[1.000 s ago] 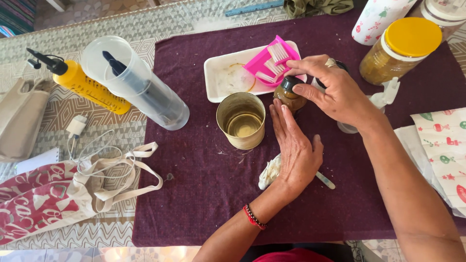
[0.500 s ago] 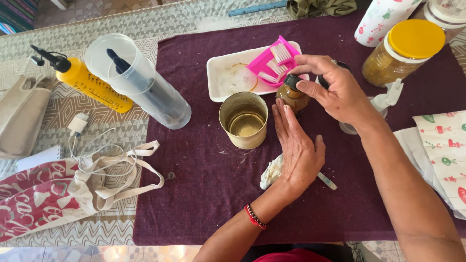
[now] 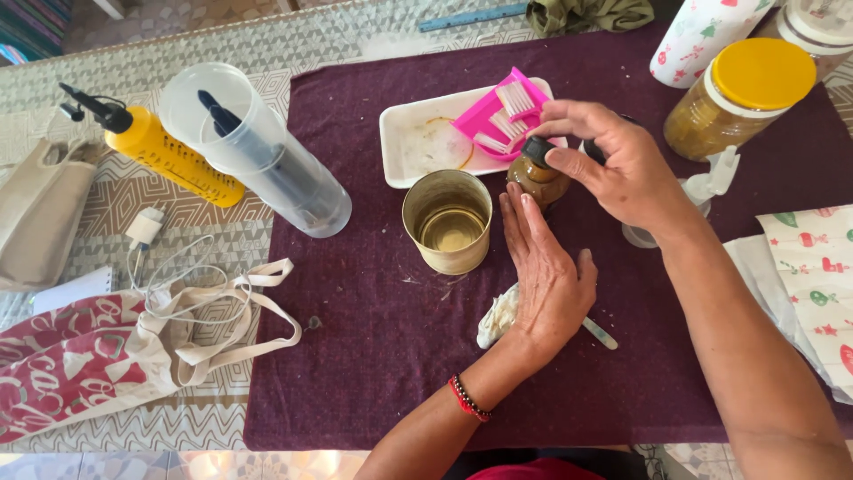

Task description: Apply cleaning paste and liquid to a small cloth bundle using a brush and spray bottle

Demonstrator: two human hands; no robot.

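Moved: little — both hands hold as before.
Right hand (image 3: 622,169): fingers pinch the amber bottle's (image 3: 537,178) black cap.
Left hand (image 3: 546,276): flat, fingers together — touching the bottle.

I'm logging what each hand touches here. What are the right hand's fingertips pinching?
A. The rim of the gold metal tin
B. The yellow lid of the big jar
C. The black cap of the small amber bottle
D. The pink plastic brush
C: the right hand pinches the black cap atop the small amber bottle, while the left hand lies flat beside the bottle.
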